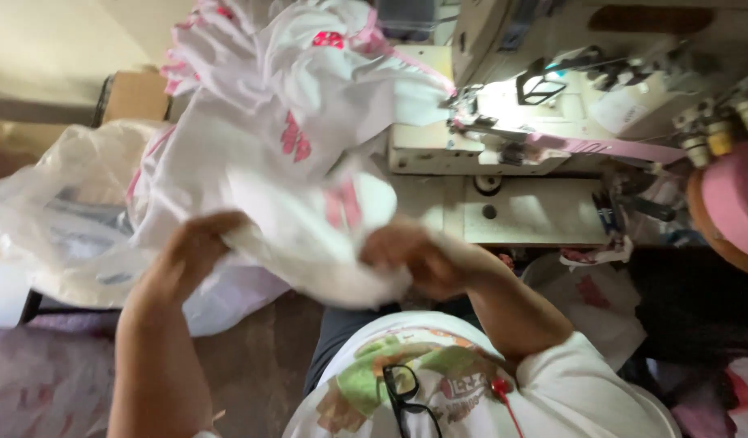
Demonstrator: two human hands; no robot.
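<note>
Both hands (pixel 191 251) (pixel 410 255) gripping white garment (pixel 260 162), sewing machine (pixel 552 89) on cream table (pixel 536 215) ahead

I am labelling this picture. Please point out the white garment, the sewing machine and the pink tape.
white garment (pixel 268 178), head view, on its middle fold.
sewing machine (pixel 504 105), head view, on its bed.
pink tape (pixel 625 149), head view, mid-strip.

cream industrial sewing machine (pixel 552 89) at top right, pink binding tape (pixel 609 148) running from it. crumpled clear plastic bag (pixel 58 219) at left. brown cardboard box (pixel 135 96) behind. black-framed glasses (pixel 406 393) hung on printed white shirt (pixel 471 389). large pink thread spool (pixel 735 211) at right edge.
</note>
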